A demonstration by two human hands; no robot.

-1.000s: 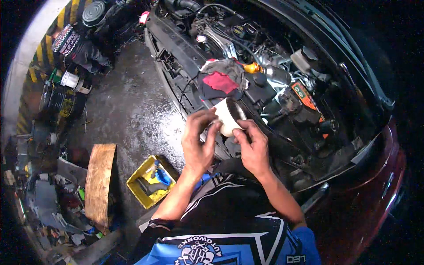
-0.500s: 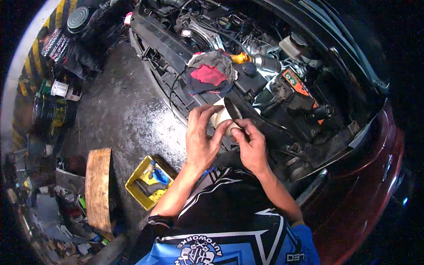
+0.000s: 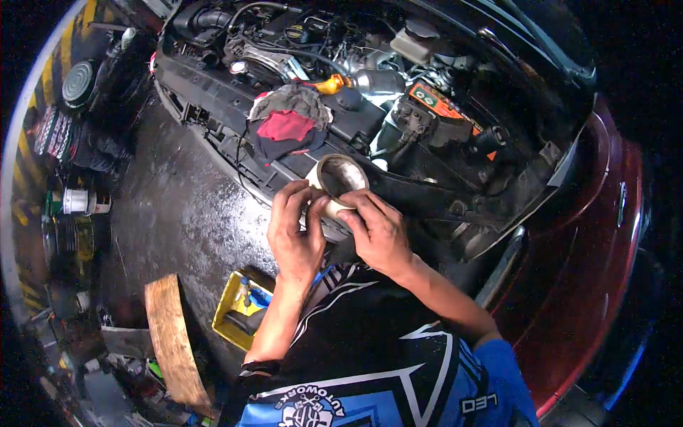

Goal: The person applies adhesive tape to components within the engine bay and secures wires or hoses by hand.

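A roll of cream-coloured tape is held between my two hands, just in front of the car's front edge. Its round opening faces up and away from me. My left hand grips the near left side of the roll, fingers bent and thumb against it. My right hand pinches the near right side with thumb and fingers. Both sets of fingertips meet close together on the near rim, and whether a tape end is lifted there I cannot tell. Beyond the roll, a heap of grey and red rags lies on the car's front panel.
The open engine bay holds a battery with an orange label and a yellow-orange object beside the rags. A yellow bin with tools stands on the wet floor at left, near a wooden board. A red fender curves at right.
The tape roll has tilted so that its opening now shows. My right hand has shifted its grip along the near rim toward the left hand. The whole view has swung to the right.
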